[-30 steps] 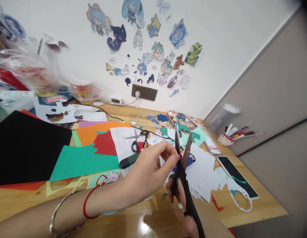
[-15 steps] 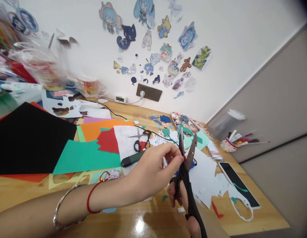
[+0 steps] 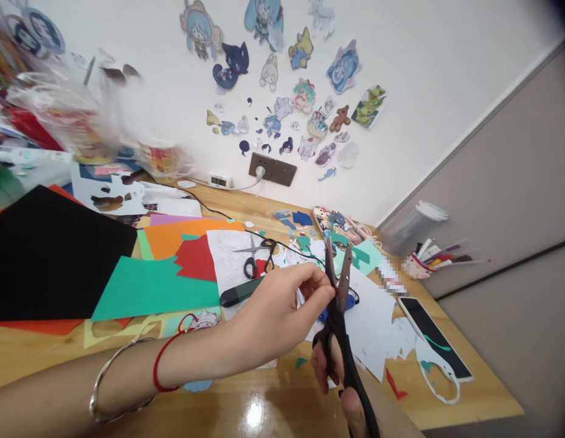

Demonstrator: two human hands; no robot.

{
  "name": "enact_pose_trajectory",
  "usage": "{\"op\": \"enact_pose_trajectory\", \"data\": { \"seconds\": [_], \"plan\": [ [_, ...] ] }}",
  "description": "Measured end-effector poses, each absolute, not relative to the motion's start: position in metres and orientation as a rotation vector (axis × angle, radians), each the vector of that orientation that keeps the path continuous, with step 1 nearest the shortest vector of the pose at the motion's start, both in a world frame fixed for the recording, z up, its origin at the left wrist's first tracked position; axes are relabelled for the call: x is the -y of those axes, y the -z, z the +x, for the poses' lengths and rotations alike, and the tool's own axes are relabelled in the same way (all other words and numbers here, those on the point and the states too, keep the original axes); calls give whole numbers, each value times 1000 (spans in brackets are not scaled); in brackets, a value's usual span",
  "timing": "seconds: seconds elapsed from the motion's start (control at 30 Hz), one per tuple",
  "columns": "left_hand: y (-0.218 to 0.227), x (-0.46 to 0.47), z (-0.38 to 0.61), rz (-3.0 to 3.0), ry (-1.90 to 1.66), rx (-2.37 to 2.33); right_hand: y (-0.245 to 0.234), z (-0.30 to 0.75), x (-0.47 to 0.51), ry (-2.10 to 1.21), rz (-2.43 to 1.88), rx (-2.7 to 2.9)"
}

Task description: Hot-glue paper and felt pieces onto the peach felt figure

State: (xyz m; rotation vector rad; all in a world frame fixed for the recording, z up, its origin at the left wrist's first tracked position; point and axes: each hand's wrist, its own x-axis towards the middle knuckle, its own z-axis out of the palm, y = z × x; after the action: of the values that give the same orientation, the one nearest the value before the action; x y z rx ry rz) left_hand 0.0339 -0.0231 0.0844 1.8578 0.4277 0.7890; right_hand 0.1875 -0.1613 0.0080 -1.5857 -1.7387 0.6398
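Note:
My left hand (image 3: 282, 316) is closed in a pinch beside the scissor blades. Only a tiny red bit shows at its fingertips; the rest is hidden by the fingers. My right hand (image 3: 330, 365) grips the handles of large black scissors (image 3: 343, 340), thumb in one loop and fingers in the other. Their blades point up and away from me, a little apart, with the red bit close to the left blade. Behind the scissors lie white paper (image 3: 371, 328) and a small blue object (image 3: 350, 300), partly covered.
Black paper (image 3: 58, 255), green paper (image 3: 159, 286) and red paper (image 3: 197, 258) spread at left. Small scissors (image 3: 251, 258) and a dark green pen-like tool (image 3: 241, 293) lie mid-table. A phone (image 3: 435, 337) and a pen holder (image 3: 419, 266) stand along the right side.
The scissor blades have closed slightly, and the tips sit a little lower and to the left. My left hand keeps its pinch. The whole view has shifted slightly.

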Motion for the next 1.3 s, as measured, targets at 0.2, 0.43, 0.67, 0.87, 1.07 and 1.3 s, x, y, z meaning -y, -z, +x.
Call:
{"op": "enact_pose_trajectory", "data": {
  "seconds": [0.2, 0.43, 0.67, 0.87, 1.07, 1.3],
  "plan": [
    [-83, 20, 34, 1831, -752, -425, -18, 185, 163, -825, -1665, 1646],
    [-83, 18, 37, 1726, -638, -413, -41, 178, 154, -823, -1588, 1507],
    [-80, 19, 38, 1719, -550, -318, -64, 178, 136, -596, -1421, 1195],
    [-79, 25, 36, 1826, -592, -322, -73, 169, 124, -577, -1284, 1066],
    [-82, 22, 39, 1652, -461, -326, -73, 171, 125, -602, -1254, 1078],
    [-82, 22, 40, 1498, -368, -320, -72, 170, 124, -572, -1284, 1068]
  ]
}}
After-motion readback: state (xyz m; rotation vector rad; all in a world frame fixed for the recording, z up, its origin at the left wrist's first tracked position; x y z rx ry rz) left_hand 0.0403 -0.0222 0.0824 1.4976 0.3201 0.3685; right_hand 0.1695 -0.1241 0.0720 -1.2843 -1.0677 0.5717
